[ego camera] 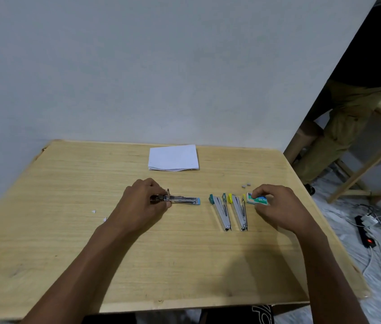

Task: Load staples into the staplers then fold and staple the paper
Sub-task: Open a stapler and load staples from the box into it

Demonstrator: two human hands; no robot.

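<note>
A metal stapler with a blue end (182, 199) lies flat on the wooden table (138, 253), and my left hand (141, 203) grips its left end. Two more staplers lie side by side to the right: one with a teal end (220, 210) and one with a yellow end (238, 210). My right hand (278, 206) pinches a small green staple box (256, 199) that rests on the table beside the yellow-ended stapler. A few loose staple strips (246, 185) lie just behind the box. Folded white paper (173, 157) sits at the table's far edge.
Small white paper scraps (94, 211) lie left of my left forearm. A person in olive trousers (339, 127) stands at the right beside a wooden frame (371, 164). A power strip with cables (367, 232) lies on the floor right of the table. A wall backs the table.
</note>
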